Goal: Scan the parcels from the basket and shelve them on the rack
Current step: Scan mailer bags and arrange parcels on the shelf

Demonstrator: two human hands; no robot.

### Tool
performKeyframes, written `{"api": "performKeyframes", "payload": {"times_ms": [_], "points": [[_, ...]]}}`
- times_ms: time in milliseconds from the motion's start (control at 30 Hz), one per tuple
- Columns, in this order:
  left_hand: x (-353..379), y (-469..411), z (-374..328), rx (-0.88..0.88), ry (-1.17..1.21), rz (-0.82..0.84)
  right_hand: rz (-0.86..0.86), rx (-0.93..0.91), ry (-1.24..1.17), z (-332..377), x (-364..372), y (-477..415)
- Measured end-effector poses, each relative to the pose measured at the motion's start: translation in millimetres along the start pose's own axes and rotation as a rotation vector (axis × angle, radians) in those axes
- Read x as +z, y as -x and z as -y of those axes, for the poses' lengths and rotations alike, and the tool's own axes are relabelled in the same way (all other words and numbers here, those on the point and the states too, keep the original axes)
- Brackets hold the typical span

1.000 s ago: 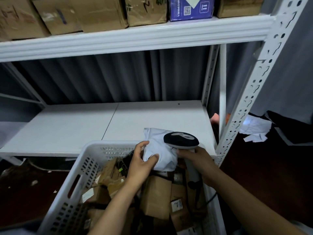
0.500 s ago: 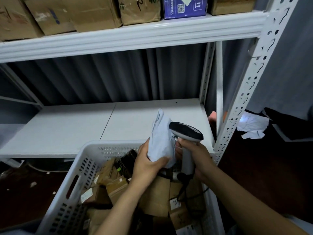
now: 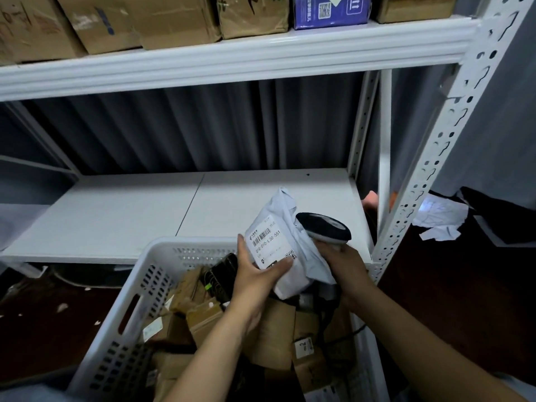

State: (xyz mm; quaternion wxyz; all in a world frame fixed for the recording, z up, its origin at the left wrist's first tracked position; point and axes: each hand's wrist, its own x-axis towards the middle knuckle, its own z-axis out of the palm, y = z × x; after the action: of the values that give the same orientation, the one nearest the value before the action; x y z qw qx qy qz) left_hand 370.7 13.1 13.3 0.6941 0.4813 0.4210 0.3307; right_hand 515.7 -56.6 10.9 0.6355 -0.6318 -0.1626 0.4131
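Observation:
My left hand (image 3: 255, 278) grips a white plastic mailer parcel (image 3: 285, 224) above the white basket (image 3: 139, 288), its barcode label (image 3: 268, 245) turned toward me. Just right of it, my right hand (image 3: 346, 266) holds a handheld barcode scanner (image 3: 323, 226) by the handle, its black head close behind the parcel's right edge. The basket holds several brown cardboard parcels (image 3: 272, 335) and a dark package (image 3: 222, 274). The white rack shelf (image 3: 130, 210) lies bare just beyond the basket.
The upper shelf (image 3: 232, 58) carries several cardboard boxes (image 3: 139, 18) and a blue box (image 3: 330, 8). A perforated white upright (image 3: 429, 158) stands at the right. Crumpled white paper (image 3: 441, 216) lies on the dark floor to the right.
My left hand has turned the white parcel so its label faces up toward me. The scanner has stayed beside it, head now behind the parcel's right side.

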Motion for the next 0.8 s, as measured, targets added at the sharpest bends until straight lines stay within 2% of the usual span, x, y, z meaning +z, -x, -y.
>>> {"api": "performKeyframes", "payload": {"times_ms": [100,200,300,367,467,600,700,800], "points": [[-2,-2,1,-0.039,0.041,-0.031,-0.031,-0.050,0.062,1,3,2],[-5,-3,6,-0.067,0.096,-0.018,-0.029,-0.025,0.141,1,4,3],[-10,-6,7,-0.045,0.115,0.017,-0.052,0.020,0.114,4,4,5],[-16,-9,9,-0.011,0.034,0.009,-0.098,0.016,0.151,5,2,4],[-30,-14,12,0.046,-0.218,-0.099,-0.155,-0.015,0.187,11,-1,2],[-49,-21,20,0.115,-0.367,-0.251,-0.015,0.033,0.185,24,0,9],[-57,-24,25,0.126,-0.377,-0.301,0.165,0.064,0.227,29,4,19],[-62,-29,30,0.149,-0.394,-0.329,0.244,0.061,0.266,28,6,22]]}}
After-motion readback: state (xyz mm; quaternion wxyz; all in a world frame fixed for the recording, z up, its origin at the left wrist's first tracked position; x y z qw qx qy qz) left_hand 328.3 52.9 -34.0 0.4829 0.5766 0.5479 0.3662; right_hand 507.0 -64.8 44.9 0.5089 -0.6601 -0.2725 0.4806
